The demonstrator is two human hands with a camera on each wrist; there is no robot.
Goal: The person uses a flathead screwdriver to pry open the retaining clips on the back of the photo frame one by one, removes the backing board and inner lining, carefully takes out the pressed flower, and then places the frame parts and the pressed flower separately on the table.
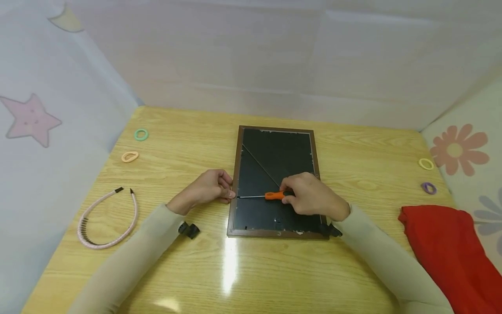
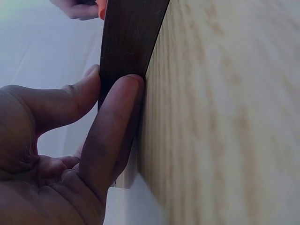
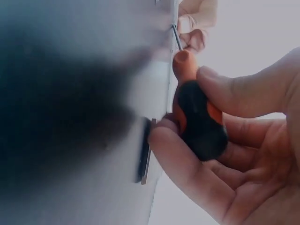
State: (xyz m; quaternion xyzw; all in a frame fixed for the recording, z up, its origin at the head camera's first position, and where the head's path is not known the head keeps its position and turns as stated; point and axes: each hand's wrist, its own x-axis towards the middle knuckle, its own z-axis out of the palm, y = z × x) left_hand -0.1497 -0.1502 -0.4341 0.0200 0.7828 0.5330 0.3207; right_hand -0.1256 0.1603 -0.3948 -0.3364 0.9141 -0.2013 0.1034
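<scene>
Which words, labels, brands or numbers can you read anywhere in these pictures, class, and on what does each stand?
None: no readable text shows.
The picture frame, face down, shows a plain black back.
The screwdriver in the right hand bears no legible mark.
The side cloths carry only star and flower shapes.

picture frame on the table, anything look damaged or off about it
Slightly. The picture frame lies face down, and pale chipped spots show along the inner edge of its brown border, at the top and bottom. A thin diagonal line crosses the black backing. The right hand holds a screwdriver across it; the left hand pinches its left edge.
</scene>
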